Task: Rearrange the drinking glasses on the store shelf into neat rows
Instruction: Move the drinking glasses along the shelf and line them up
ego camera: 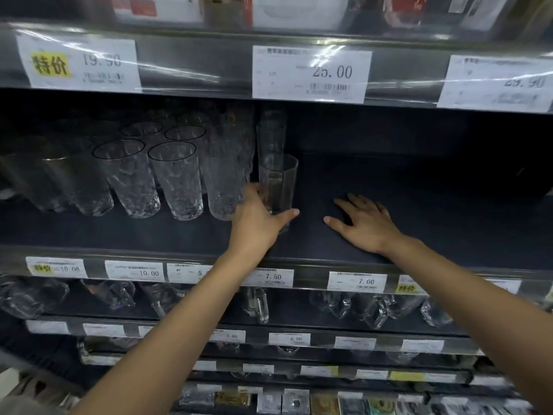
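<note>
I have the left hand (257,218) wrapped round the lower part of a clear, smooth-walled drinking glass (279,181), thumb stretched across its front and the fingers curled behind on its left side. The glass stands upright; the hand hides its base, so I cannot tell whether it rests on the dark shelf board (419,205).

Directly behind that glass stands a taller clear straight glass (270,136). Just left of it, one tall textured glass nearly touches my fingers, and further left the clear hammered-texture tumblers (176,181) stand in rows running front to back.

To the right of the held glass, apart from it, my right hand (366,226) lies palm down on the shelf board with the fingers spread and straight, holding nothing.

Above the held glass a white price label reading 25.00 (311,74) hangs on the upper shelf edge. Below it sits a white 7.50 label (273,277), and under that, clear glass mugs (257,304).
</note>
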Motion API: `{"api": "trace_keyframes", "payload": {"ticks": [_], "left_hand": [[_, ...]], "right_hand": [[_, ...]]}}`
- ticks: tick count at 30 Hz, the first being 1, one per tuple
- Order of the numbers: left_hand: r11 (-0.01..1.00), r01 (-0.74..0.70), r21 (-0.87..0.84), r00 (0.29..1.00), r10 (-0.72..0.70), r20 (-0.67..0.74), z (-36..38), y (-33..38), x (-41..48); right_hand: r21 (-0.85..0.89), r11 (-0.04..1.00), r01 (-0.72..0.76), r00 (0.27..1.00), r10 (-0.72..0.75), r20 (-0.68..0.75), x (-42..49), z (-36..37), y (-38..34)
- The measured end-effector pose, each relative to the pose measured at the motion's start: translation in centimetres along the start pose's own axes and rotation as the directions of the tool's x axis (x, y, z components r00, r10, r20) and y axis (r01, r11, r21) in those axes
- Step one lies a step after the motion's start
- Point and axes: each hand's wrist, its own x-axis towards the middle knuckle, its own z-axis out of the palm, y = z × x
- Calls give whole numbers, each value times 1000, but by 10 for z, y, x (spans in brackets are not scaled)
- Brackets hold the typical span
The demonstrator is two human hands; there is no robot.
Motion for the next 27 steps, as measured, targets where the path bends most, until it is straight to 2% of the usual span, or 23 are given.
{"api": "trace_keyframes", "payload": {"ticks": [5, 8, 16, 27], "left_hand": [[958, 6, 285, 1000, -3, -14, 5, 12, 14], [929, 26, 370, 1000, -26, -6, 8, 14, 24], [950, 66, 306, 994, -38, -98, 23, 12, 29], [972, 95, 217, 990, -71, -119, 33, 6, 42]], "right_hand": [[-4, 1000, 7, 1000, -7, -1, 0, 0, 2], [-11, 1000, 10, 1000, -10, 1, 0, 1, 2], [-25, 1000, 18, 1000, -18, -2, 3, 2, 4], [-4, 1000, 13, 1000, -13, -17, 2, 3, 3]]}}
